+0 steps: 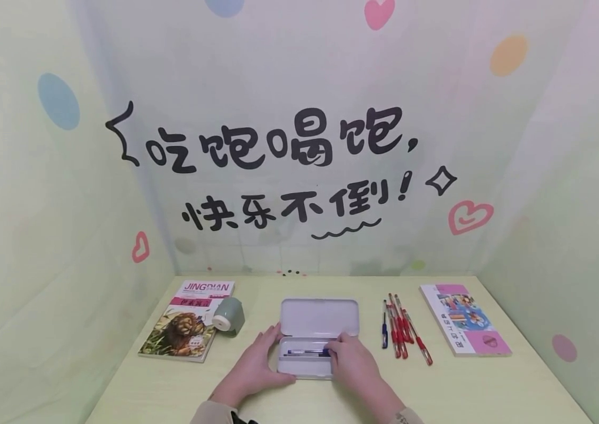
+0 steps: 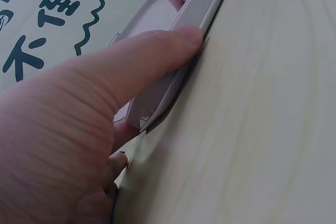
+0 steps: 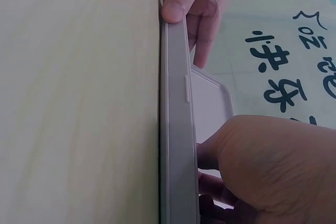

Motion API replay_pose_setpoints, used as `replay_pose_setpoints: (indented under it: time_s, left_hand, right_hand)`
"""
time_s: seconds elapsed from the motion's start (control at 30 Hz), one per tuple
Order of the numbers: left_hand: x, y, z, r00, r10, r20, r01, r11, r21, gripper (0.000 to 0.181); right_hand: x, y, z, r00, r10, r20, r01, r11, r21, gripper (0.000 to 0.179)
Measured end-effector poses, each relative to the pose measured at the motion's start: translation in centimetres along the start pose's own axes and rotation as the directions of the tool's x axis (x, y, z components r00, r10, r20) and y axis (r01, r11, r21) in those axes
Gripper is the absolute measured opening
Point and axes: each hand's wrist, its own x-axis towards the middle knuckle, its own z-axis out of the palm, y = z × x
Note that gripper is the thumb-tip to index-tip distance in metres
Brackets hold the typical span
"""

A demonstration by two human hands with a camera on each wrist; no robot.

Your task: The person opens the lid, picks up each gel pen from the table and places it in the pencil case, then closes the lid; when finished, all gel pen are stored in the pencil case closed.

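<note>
A pale metal pencil case [image 1: 305,370] lies with its lid [image 1: 319,317] raised toward the back. My left hand [image 1: 257,368] grips its left end, thumb on the front wall and fingers round the side and back; the left wrist view shows the thumb pressing the case wall [image 2: 157,90]. Inside the case lies a clear pen with a blue cap [image 1: 299,352]. My right hand [image 1: 355,365] reaches in over the right end, its fingers pinching at the pen's cap end. In the right wrist view, the front wall [image 3: 181,145] hides those fingertips.
Right of the case lie several red pens [image 1: 397,327] and a blue pen [image 1: 385,324]. A pink-and-white book [image 1: 463,321] is at the far right. On the left, a grey-green object with a white end [image 1: 229,316] rests against a lion-cover book [image 1: 185,324]. Printed fabric walls surround the table.
</note>
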Motion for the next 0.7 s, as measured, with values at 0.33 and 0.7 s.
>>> replay_pose_setpoints:
  time_s: [0.33, 0.7]
  left_hand:
    - [-0.2, -0.1, -0.1, 1.0, 0.002, -0.009, -0.002, 1.0, 0.004, 0.138]
    - [0.0, 0.0, -0.1, 1.0, -0.001, -0.001, 0.001, 1.0, -0.011, 0.138]
  right_hand:
    - [-0.3, -0.1, -0.2, 1.0, 0.009, -0.021, -0.008, 0.999, 0.042, 0.017]
    - [-1.0, 1.8, 0.0, 0.993, 0.033, -0.116, -0.015, 0.989, 0.148, 0.019]
